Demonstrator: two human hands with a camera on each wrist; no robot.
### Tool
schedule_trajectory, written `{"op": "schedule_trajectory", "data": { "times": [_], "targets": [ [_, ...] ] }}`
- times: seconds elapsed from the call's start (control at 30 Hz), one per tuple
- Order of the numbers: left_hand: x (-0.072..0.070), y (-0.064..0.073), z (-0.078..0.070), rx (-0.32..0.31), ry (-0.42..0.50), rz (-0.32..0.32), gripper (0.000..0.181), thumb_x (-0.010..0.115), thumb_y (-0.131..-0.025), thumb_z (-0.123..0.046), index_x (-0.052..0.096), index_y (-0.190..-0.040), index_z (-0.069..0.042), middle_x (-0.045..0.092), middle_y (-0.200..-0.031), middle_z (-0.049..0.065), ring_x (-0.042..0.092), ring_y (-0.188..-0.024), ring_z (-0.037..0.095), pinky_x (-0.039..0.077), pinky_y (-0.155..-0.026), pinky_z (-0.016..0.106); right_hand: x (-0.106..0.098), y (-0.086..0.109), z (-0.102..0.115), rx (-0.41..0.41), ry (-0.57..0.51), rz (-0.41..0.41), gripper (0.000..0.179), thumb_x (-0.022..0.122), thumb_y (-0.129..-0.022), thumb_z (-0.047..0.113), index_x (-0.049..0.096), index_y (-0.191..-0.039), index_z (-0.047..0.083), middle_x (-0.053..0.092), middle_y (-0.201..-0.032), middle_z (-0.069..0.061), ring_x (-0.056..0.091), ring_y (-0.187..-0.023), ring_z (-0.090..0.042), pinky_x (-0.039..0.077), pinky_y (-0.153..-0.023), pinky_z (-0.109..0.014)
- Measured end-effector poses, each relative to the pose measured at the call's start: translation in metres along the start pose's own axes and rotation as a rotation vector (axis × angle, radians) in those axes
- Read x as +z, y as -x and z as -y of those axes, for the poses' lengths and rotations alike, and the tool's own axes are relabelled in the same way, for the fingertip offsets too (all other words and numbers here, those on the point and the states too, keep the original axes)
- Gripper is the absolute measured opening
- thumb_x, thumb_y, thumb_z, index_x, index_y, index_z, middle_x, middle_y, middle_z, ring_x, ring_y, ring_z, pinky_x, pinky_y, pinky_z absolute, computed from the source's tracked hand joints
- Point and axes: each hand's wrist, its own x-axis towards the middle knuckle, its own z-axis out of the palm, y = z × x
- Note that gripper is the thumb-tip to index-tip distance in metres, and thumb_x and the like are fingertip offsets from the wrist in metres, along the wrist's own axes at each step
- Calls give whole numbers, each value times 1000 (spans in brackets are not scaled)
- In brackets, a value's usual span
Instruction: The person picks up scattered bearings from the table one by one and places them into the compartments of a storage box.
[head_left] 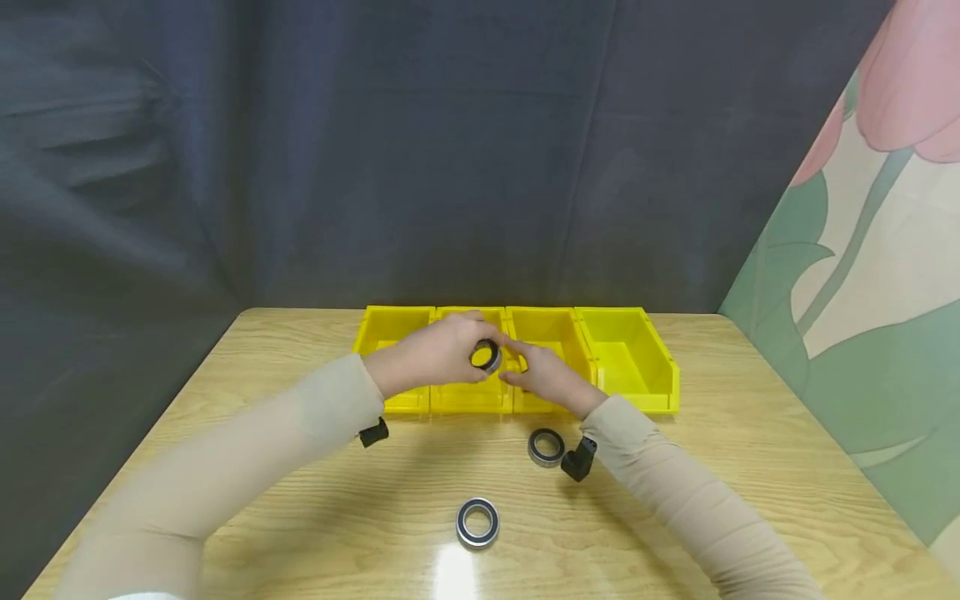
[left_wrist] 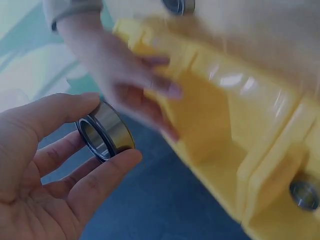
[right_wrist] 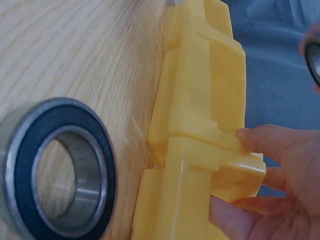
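My left hand (head_left: 442,354) pinches a ball bearing (left_wrist: 114,124) between thumb and fingertips, holding it above the row of yellow bins. It is a short steel ring with a dark seal on its face. Close to it, over the bins, my right hand (head_left: 553,379) has its thumb and fingers apart with nothing between them. In the right wrist view, its thumb overlaps the wall of a yellow bin (right_wrist: 192,95). Another bearing (left_wrist: 304,196) lies inside a bin at the lower right of the left wrist view.
Several yellow bins (head_left: 645,404) stand side by side at the table's back, before a dark curtain (head_left: 450,167). On the wooden table (head_left: 315,533) lie two bearings, one (head_left: 546,463) below the right wrist, one (head_left: 462,525) nearer the front. A flower-painted wall (head_left: 900,333) borders the right.
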Motion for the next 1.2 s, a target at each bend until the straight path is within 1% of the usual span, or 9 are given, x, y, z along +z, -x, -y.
{"op": "schedule_trajectory", "data": {
  "times": [0.07, 0.17, 0.2, 0.33, 0.43, 0.5, 0.63, 0.9, 1.2],
  "targets": [
    [-10, -9, 3, -29, -16, 3, 44, 78, -81, -17, 65, -123, -10, 61, -115, 6, 60, -98, 17, 52, -88, 29, 0, 0, 0, -1, -4, 5, 71, 61, -96, 26, 23, -154, 10, 67, -103, -17, 29, -42, -10, 34, -49, -24],
    [-22, -24, 9, -70, -36, 37, 45, 78, -82, -18, 65, -123, -9, 62, -116, 7, 59, -95, 18, 52, -87, 30, -1, -1, 0, -3, -5, 8, 72, 62, -95, 25, 22, -154, 11, 46, -144, -21, 26, -42, -11, 34, -50, -25],
    [-25, -29, 12, -85, -31, 50, 45, 78, -82, -18, 65, -123, -9, 62, -117, 7, 59, -96, 18, 52, -87, 30, -1, -1, 0, -3, -6, 9, 73, 62, -95, 25, 22, -154, 11, 37, -151, -20, 25, -42, -11, 34, -50, -25],
    [-27, -48, 25, -125, -9, 99, 44, 79, -81, -18, 66, -122, -10, 63, -120, 5, 59, -97, 17, 52, -89, 31, 0, 0, -1, -2, -1, 9, 73, 62, -95, 26, 23, -154, 11, 39, -150, -20, 26, -42, -11, 35, -49, -25],
    [-26, -58, 33, -155, 5, 128, 43, 78, -82, -18, 66, -122, -11, 62, -121, 5, 58, -97, 18, 53, -88, 31, 1, 2, -2, 4, -6, 8, 73, 62, -95, 27, 22, -154, 13, 57, -132, -19, 26, -41, -11, 35, -48, -24],
    [-23, -64, 38, -176, 14, 150, 43, 78, -82, -18, 65, -123, -11, 61, -121, 5, 59, -95, 18, 54, -85, 29, 2, 2, -2, 20, -8, 7, 72, 61, -96, 28, 22, -155, 15, 66, -98, -11, 27, -41, -11, 34, -48, -24],
    [-13, -76, 47, -221, 45, 197, 40, 77, -82, -15, 66, -120, -10, 59, -117, 5, 59, -83, 18, 54, -74, 26, 1, 2, -1, 31, 10, 5, 72, 60, -96, 28, 21, -155, 12, 42, -54, 2, 26, -41, -10, 34, -48, -23],
    [18, -95, 55, -298, 43, 308, 18, 74, -81, -4, 72, -98, -10, 62, -81, 5, 50, -58, 16, 44, -52, 24, 2, 2, 2, 23, 25, -2, 74, 62, -95, 28, 22, -154, 10, 36, -52, 4, 26, -42, -11, 31, -48, -22],
    [36, -105, 50, -338, -26, 315, 28, 76, -81, -5, 72, -109, -11, 65, -98, 3, 59, -81, 18, 51, -68, 26, 5, 3, 2, 23, 38, -11, 72, 63, -95, 26, 25, -153, 5, 38, -54, 3, 29, -43, -12, 33, -51, -24]
  ]
}}
